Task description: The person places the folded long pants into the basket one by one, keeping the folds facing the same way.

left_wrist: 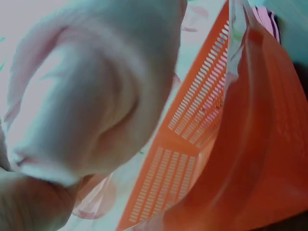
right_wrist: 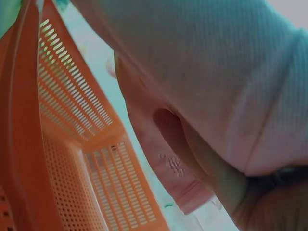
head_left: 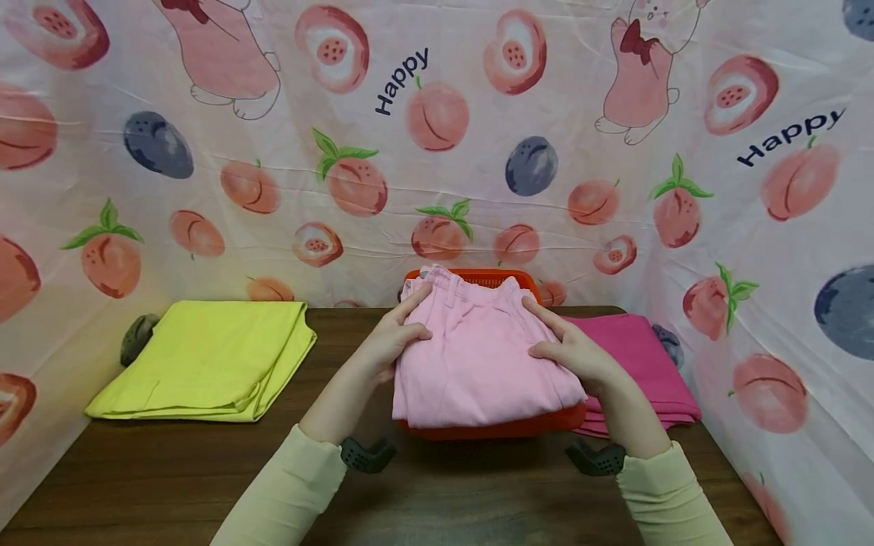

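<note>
Folded light pink trousers (head_left: pixel 485 364), belt loops along the far edge, are held above an orange plastic basket (head_left: pixel 478 432). My left hand (head_left: pixel 392 334) grips their left side and my right hand (head_left: pixel 576 353) the right side, thumbs on top. The left wrist view shows the thick rounded fold of the trousers (left_wrist: pixel 91 96) close up, beside the basket (left_wrist: pixel 269 125). In the right wrist view, fingers (right_wrist: pixel 183 144) reach under the pink cloth, and the basket's slotted walls (right_wrist: pixel 120 173) are seen from above.
A folded yellow garment (head_left: pixel 205 356) lies on the left of the brown wooden table (head_left: pixel 171 485). Folded magenta cloth (head_left: pixel 635 364) lies right of the basket, partly behind my right arm. A fruit-printed curtain (head_left: pixel 437 174) encloses the back and sides.
</note>
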The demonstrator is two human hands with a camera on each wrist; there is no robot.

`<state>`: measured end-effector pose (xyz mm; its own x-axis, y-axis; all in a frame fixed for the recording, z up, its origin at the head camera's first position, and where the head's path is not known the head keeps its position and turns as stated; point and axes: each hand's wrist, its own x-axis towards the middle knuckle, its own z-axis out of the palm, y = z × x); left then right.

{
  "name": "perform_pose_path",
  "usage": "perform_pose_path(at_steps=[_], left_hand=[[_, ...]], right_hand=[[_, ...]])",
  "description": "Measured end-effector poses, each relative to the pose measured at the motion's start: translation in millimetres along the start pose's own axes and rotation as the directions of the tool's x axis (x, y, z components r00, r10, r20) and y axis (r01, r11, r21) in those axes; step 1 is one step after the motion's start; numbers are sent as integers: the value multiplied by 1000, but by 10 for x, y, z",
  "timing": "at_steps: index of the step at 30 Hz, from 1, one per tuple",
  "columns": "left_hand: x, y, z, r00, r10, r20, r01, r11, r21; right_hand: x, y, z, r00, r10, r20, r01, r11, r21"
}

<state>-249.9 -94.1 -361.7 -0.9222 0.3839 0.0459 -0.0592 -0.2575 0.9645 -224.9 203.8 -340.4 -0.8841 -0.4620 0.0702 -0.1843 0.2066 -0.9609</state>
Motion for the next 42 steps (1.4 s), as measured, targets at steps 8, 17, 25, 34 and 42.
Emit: perform_pose_path(at_steps=[8, 17, 25, 34, 42], left_hand=[[43, 82, -40, 999, -2, 33, -4, 978, 207], [139, 70, -78, 998, 49, 37, -55, 980, 191], [246, -14, -92, 997, 80, 10, -81, 988, 135], [352, -3, -71, 999, 37, -30, -30, 978, 208], [423, 22, -51, 999, 6, -50, 9, 954, 299]], right_hand=[[-1, -50, -75, 999, -5, 39, 7, 999, -46], [27, -43, -129, 999, -24, 35, 25, 999, -28], [82, 11, -152, 999, -33, -14, 32, 998, -48], [129, 94, -203, 998, -66, -10, 66, 996, -55], [163, 153, -227, 997, -65, -32, 62, 995, -74]])
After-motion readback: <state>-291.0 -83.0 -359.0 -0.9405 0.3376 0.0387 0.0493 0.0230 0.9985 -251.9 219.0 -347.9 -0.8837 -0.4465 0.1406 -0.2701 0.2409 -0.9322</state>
